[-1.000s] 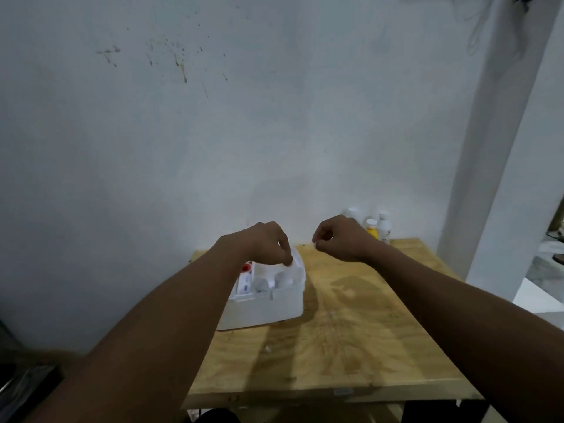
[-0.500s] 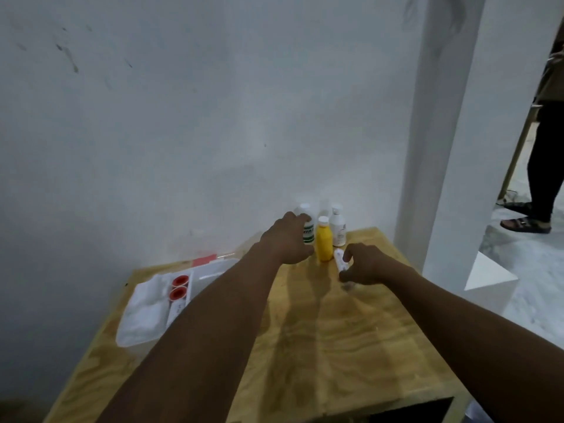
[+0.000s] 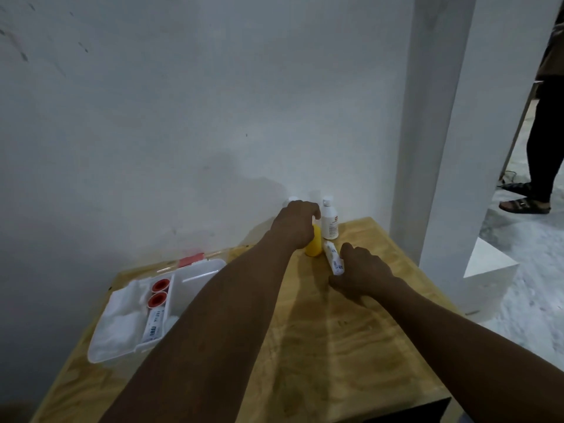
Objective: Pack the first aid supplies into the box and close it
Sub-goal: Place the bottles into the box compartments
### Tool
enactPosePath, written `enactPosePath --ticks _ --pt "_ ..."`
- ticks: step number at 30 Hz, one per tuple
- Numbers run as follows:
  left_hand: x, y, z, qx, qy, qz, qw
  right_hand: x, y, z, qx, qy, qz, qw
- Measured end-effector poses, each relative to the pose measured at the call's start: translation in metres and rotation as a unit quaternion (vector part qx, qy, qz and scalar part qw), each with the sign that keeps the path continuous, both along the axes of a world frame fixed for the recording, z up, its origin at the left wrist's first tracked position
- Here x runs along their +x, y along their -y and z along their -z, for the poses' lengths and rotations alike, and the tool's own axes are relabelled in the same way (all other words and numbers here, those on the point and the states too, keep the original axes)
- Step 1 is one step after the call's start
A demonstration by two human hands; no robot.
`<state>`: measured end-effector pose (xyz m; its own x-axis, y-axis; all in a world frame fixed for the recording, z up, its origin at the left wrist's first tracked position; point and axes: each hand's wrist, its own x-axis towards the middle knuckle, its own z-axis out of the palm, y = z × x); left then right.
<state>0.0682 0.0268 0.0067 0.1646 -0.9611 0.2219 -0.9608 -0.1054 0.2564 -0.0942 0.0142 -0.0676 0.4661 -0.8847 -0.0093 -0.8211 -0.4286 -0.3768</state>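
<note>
bottles (image 3: 330,220) crowd back wall (image 3: 183,117), table (image 3: 335,346) front open

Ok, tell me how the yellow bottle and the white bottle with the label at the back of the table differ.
The yellow bottle is yellow all over and shows no label; the white bottle is white with a printed label. The left hand covers the yellow bottle's top, while the white bottle stands untouched with its cap in plain sight. The yellow bottle stands nearer the person, the white bottle closer to the wall. Both stand upright on the wooden table, outside the box.
</note>
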Motion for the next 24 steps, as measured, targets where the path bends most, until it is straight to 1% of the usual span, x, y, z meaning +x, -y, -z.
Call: enactPosePath --ticks 6,8,11,15,18,21,24 --pt "0.025 -0.029 -0.019 -0.009 -0.006 0.010 1.000 0.009 -0.013 0.000 -0.054 -0.008 0.036 0.998" --pt "0.038 -0.045 -0.035 -0.023 -0.002 0.015 1.000 0.012 -0.017 -0.006 -0.053 0.034 0.046 0.997" --pt "0.061 -0.073 -0.064 -0.043 0.007 0.001 0.999 0.024 -0.023 -0.030 -0.077 0.135 0.032 0.987" --pt "0.094 -0.118 -0.103 -0.071 -0.006 -0.038 0.997 0.053 -0.047 -0.086 -0.123 0.254 -0.033 0.959" --pt "0.114 -0.153 -0.125 -0.077 -0.010 -0.062 0.995 0.076 -0.071 -0.123 -0.125 0.306 -0.109 0.937" --pt "0.129 -0.182 -0.134 -0.077 -0.026 -0.088 0.993 0.096 -0.097 -0.145 -0.104 0.307 -0.178 0.929" --pt "0.138 -0.201 -0.129 -0.061 -0.050 -0.099 0.992 0.110 -0.120 -0.150 -0.087 0.247 -0.240 0.935"
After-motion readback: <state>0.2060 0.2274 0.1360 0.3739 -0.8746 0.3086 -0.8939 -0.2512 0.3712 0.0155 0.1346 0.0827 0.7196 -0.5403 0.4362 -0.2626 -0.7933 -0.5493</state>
